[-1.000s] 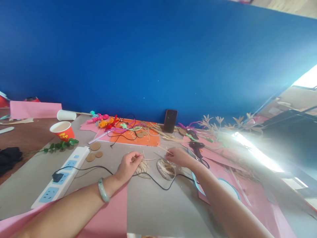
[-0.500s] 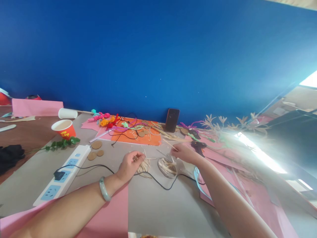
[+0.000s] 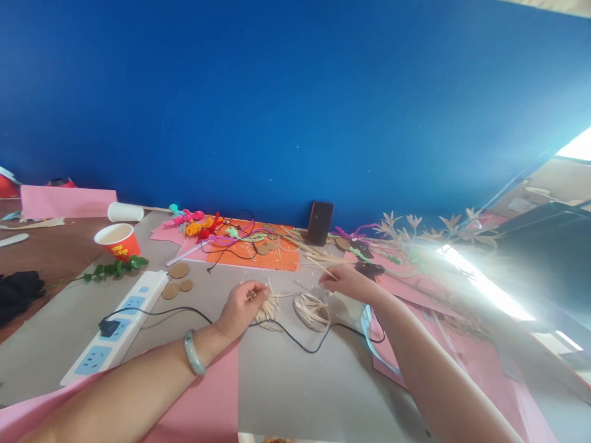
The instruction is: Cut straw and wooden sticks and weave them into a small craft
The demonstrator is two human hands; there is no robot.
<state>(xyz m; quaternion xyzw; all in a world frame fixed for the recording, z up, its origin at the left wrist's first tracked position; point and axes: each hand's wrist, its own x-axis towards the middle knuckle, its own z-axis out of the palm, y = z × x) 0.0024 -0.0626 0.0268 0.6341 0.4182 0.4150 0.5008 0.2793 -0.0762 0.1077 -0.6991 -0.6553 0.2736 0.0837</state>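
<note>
My left hand point(image 3: 242, 306), a pale green bangle on its wrist, has its fingers closed at the top of a bundle of thin pale strips point(image 3: 269, 312), which fans out on the grey table. My right hand point(image 3: 345, 282) is pinched on one slender pale strip point(image 3: 319, 265) that points up and to the left; its lower end is hidden by the fingers. Between the hands lies a round coil of pale strips point(image 3: 312, 312). Behind my right hand sits a black glue gun point(image 3: 370, 269), partly covered by the forearm.
A black cable point(image 3: 295, 346) crosses the table from a white power strip point(image 3: 117, 326). Left stand a red paper cup point(image 3: 119, 241) and wooden discs point(image 3: 179, 271). An upright phone point(image 3: 320, 223) is near the blue wall, beside orange paper point(image 3: 281, 261). Pale flowers point(image 3: 413, 231) lie right.
My right hand has shifted a little to the right with the strip in its fingers. My left hand stays in place on the bundle.
</note>
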